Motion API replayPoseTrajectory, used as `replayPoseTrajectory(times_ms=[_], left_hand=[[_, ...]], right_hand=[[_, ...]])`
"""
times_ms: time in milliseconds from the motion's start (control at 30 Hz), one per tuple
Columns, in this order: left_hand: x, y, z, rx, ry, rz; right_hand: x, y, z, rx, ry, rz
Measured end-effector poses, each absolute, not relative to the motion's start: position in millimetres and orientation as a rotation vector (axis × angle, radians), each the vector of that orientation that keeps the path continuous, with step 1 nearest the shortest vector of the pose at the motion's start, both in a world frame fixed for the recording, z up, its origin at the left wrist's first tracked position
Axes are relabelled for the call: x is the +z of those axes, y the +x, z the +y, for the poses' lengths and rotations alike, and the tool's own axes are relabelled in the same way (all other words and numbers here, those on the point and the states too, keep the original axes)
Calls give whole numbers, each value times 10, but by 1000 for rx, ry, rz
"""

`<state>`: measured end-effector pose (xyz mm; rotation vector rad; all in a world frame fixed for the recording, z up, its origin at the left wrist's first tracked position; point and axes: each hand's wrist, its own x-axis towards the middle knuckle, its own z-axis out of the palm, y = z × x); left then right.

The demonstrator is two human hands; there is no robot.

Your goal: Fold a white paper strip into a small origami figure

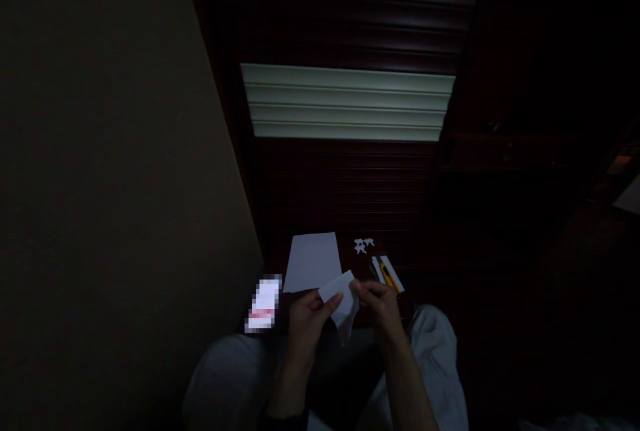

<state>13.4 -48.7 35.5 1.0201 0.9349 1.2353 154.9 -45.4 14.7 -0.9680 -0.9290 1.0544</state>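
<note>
A small white piece of paper [343, 301] is held between both my hands, low in the dim head view. My left hand [309, 319] pinches its left edge with thumb and fingers closed. My right hand [379, 302] pinches its right side, fingers curled together. The paper hangs partly folded above my lap. Just beyond it, a dark small table [350, 259] carries the other items.
A white sheet [313, 261] lies flat on the table. Small white folded paper shapes [363, 245] sit at the back. A yellow utility knife [387, 274] rests on a paper strip at right. A blurred white card [264, 304] lies at left. A wall stands close on the left.
</note>
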Motion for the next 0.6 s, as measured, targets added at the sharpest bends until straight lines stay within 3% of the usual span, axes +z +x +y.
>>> replayPoseTrajectory(times_ms=[600], left_hand=[[241, 234, -464, 1293, 1379, 960]], right_hand=[[1, 1466, -332, 597, -1266, -825]])
